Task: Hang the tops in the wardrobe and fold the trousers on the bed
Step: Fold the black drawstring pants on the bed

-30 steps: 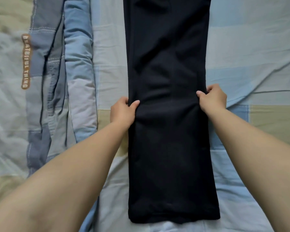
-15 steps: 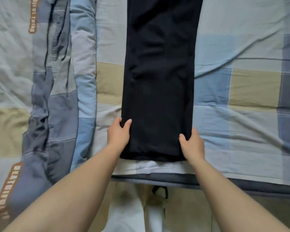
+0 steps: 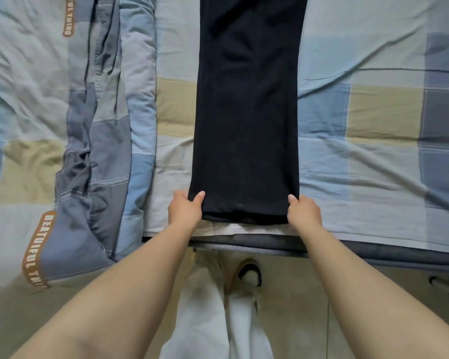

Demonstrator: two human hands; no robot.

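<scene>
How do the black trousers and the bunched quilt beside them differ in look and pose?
The black trousers are one plain dark colour; the quilt is patchwork blue, grey and beige with lettered labels. The trousers lie flat and smooth, gripped at the hem by both hands; the quilt lies rumpled and untouched. Both lie on the bed.

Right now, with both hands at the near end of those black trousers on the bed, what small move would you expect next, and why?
Probably lifting the hem and carrying it away toward the far end, to fold them. The long black trousers lie flat and straight on the checked bedsheet, and the left hand and right hand each pinch a near corner.
</scene>
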